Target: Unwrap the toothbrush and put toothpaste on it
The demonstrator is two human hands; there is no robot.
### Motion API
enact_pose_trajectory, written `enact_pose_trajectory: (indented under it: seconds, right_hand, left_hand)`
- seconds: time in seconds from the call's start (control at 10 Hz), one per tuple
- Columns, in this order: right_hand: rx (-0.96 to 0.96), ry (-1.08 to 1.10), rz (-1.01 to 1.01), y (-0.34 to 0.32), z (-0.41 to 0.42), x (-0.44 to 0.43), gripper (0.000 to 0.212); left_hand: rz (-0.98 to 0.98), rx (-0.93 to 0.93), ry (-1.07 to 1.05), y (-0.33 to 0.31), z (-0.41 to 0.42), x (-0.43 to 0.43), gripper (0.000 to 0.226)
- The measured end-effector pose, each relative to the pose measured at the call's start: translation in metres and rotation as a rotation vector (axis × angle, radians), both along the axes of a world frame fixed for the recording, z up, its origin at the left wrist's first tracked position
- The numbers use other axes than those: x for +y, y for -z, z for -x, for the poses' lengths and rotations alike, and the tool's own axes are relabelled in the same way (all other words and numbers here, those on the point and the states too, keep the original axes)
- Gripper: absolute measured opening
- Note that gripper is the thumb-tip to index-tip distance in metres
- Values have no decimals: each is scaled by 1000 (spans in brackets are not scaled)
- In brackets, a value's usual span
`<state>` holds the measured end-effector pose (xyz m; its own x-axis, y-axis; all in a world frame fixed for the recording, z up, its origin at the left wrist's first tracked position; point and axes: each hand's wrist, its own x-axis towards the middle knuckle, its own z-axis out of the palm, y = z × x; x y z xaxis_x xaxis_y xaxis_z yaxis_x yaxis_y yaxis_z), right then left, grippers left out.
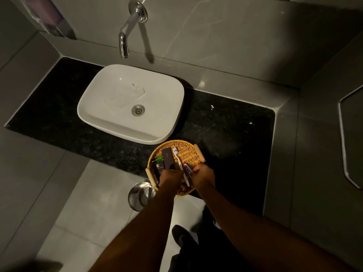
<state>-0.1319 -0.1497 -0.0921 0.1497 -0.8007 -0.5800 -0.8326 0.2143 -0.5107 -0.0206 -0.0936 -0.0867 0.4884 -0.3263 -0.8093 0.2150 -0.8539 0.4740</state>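
Note:
A white toothbrush [177, 156] with blue-and-white bristles points away from me over a round wicker tray [189, 154]. My left hand [170, 178] grips its handle. A small red, white and blue toothpaste tube [186, 169] lies alongside the handle, and my right hand [203, 175] is shut on it. Both hands meet over the tray's near half. Whether the tube's cap is on is too small to tell.
The tray holds several dark boxes [167, 158] and sits at the front edge of a black stone counter [225, 130]. A white basin [129, 103] with crumpled wrapping inside stands to the left under a chrome tap [125, 40]. A steel bin [139, 195] stands on the floor below.

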Motion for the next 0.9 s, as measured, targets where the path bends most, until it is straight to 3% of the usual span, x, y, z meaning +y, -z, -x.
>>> enact_pose_trajectory:
  seconds: [0.4,0.7,0.9]
  right_hand:
    - [94,-51,57,0,-7,-2,32]
    - [116,-73,136,-4,-7,5,36]
    - [190,-232,271,-24,-8,8,52]
  left_hand:
    - [-38,-197,345,1,-3,-2,36]
    - [-47,-335,347,-7,0,4,35]
    - [17,-512,366,-32,-11,22,36]
